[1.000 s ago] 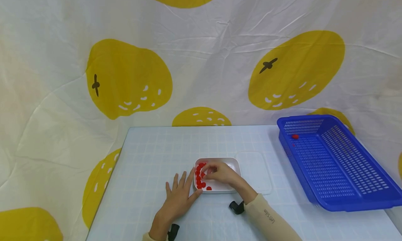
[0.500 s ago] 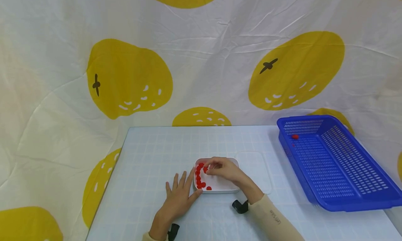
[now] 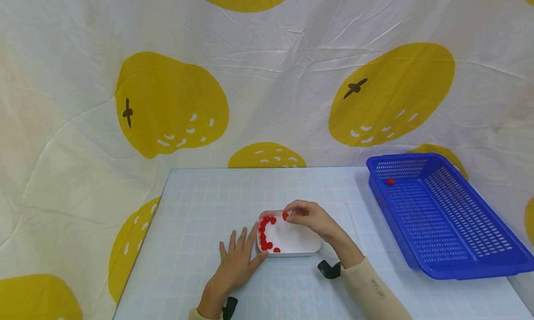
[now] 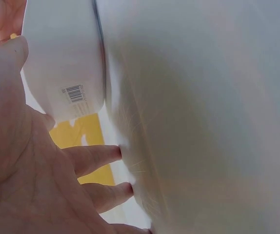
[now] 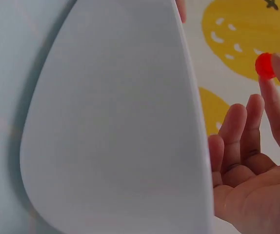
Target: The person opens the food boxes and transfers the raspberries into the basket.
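- Cloth point(image 3: 66, 102) with a yellow fruit print: rises to the left of the left hand point(image 3: 238, 264) and beyond it.
- Left hand: fingers spread wide, palm down on the bench point(image 3: 200, 204), index fingertip and thumb tip at the left end of the white tray point(image 3: 300, 243).
- White tray: lies on the bench, just right of the left hand.
- Red pieces point(image 3: 263, 236): inside the tray, mostly in a curved row close to the left hand.
- Red ball point(image 3: 285, 216): at the right hand's point(image 3: 310, 218) fingertips, above the tray.
- Right hand: pinches that ball between thumb and index finger, other fingers bent.
- Clear panel point(image 3: 342, 215): flat on the bench, just right of the right hand, partly hidden by the arm.
- Blue basket point(image 3: 438, 222): well to the right of the right hand, a red item point(image 3: 390, 182) in its far-left corner.
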A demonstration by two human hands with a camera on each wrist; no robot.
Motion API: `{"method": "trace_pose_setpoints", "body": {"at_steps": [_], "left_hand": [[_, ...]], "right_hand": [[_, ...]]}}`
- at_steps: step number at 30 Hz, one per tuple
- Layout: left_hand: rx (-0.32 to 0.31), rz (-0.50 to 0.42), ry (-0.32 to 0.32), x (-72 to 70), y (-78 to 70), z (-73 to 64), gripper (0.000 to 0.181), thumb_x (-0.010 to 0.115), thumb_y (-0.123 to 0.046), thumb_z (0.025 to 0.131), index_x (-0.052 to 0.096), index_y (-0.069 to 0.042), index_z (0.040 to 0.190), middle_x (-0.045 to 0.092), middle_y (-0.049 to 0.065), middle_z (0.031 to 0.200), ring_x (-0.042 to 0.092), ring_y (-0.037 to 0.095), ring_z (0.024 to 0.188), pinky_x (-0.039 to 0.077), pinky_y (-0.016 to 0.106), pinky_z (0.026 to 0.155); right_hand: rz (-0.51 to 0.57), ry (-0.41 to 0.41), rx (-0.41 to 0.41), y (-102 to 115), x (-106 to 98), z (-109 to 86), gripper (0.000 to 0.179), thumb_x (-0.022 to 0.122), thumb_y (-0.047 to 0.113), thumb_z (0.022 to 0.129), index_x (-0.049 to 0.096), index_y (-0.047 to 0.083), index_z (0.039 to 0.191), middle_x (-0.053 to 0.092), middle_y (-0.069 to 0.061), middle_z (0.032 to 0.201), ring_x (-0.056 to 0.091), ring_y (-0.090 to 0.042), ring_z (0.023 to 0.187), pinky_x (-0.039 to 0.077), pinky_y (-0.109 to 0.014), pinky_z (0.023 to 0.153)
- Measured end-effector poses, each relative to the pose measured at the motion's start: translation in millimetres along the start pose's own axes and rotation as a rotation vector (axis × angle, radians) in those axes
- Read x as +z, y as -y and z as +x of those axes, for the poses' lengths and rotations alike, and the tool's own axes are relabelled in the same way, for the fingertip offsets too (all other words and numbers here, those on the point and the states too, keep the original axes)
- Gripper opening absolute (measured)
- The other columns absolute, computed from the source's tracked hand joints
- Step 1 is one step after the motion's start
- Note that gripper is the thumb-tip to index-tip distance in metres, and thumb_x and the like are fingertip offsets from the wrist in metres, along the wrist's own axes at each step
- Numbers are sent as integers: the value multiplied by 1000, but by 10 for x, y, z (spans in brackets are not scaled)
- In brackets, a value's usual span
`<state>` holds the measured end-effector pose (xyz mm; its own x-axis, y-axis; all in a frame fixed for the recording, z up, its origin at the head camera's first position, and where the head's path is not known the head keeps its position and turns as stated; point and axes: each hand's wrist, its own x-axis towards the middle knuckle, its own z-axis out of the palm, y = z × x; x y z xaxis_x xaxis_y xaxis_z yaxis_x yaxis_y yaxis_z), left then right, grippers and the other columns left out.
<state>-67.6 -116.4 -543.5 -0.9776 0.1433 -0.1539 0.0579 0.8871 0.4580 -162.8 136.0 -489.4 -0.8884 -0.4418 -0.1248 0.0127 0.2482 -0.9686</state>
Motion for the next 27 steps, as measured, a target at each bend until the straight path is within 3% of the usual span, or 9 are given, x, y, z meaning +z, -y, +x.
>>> {"method": "trace_pose_setpoints", "body": {"at_steps": [12, 20, 27], "left_hand": [[-12, 8, -4, 14, 3, -17, 90, 56, -68, 89, 16, -31, 161, 28, 15, 161, 12, 46, 147, -1, 75, 108], [-3, -6, -14, 10, 5, -29, 90, 57, -68, 89, 16, -32, 161, 29, 16, 160, 13, 47, 147, 0, 76, 108], [1, -9, -18, 12, -2, -22, 90, 57, -67, 90, 16, -32, 162, 28, 16, 161, 12, 46, 147, -1, 75, 108]], "right_hand": [[6, -61, 9, -25, -247, -85, 30, 74, 21, 92, 70, 7, 118, 66, -10, 102, 57, -29, 93, 51, -52, 90], [53, -111, 5, 28, -518, -194, 31, 72, 17, 94, 66, 1, 120, 67, -16, 110, 57, -40, 103, 47, -52, 96], [20, -199, -42, 148, -873, -335, 33, 69, 15, 96, 64, -4, 123, 66, -15, 109, 58, -28, 100, 48, -32, 85]]}}
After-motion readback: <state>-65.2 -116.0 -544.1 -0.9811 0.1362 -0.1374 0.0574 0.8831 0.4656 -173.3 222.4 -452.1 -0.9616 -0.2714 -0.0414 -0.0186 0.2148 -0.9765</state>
